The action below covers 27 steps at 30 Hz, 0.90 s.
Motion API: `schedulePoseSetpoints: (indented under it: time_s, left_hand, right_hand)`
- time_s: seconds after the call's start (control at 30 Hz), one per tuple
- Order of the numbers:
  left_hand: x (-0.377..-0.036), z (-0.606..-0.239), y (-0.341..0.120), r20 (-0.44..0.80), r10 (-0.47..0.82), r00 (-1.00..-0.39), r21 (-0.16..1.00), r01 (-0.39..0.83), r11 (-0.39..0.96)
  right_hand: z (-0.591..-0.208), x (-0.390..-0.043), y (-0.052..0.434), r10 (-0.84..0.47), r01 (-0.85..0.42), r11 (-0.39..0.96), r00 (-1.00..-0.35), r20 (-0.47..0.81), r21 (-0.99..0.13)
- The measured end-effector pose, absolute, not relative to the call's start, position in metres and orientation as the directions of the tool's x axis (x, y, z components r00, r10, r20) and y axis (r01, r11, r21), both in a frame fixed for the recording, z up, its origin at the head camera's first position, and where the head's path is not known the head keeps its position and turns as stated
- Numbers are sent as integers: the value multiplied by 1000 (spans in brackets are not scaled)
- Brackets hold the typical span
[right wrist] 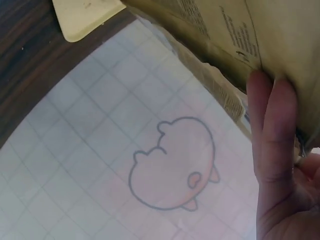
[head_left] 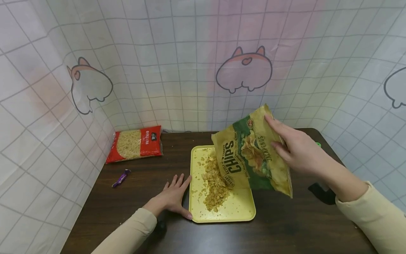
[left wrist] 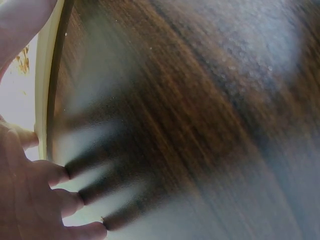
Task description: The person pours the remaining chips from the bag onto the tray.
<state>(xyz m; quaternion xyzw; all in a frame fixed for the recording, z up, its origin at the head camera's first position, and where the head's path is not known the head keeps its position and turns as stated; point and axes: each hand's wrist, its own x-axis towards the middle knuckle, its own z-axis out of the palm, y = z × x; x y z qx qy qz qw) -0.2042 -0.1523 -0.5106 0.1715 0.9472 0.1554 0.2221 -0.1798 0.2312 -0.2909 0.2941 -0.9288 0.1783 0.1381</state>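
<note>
In the head view my right hand [head_left: 299,150] grips the bottom end of a yellow-green chips bag [head_left: 250,151], tilted with its other end low over the tray. A yellow tray [head_left: 244,211] lies beneath, with a pile of crushed chips [head_left: 215,183] along its middle. My left hand [head_left: 172,195] has its fingers spread beside the tray's left edge, the thumb at the near left corner. The left wrist view shows those fingers [left wrist: 60,200] by the tray rim. In the right wrist view, fingers [right wrist: 277,125] lie against the back of the bag.
A red bag of pasta [head_left: 136,144] lies at the table's back left. In front of it is a small purple wrapped candy [head_left: 121,178]. A green item [head_left: 318,144] peeks out behind my right wrist, and a black object [head_left: 321,194] sits under the forearm. Gridded curtains surround the dark wooden table [head_left: 285,225].
</note>
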Motion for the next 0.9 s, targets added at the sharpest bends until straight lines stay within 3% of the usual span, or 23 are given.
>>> schedulePoseSetpoints:
  time_s: [0.4, 0.9]
  left_hand:
    - [-205, -510, -152, -373, 393, -841, 371, 253, 893]
    - [-204, -509, -151, -374, 394, -840, 373, 252, 893]
  right_hand:
    - [-287, -180, 211, -533, -649, 731, -736, 418, -212]
    - [-260, -189, 187, -461, -497, 801, -868, 184, -334]
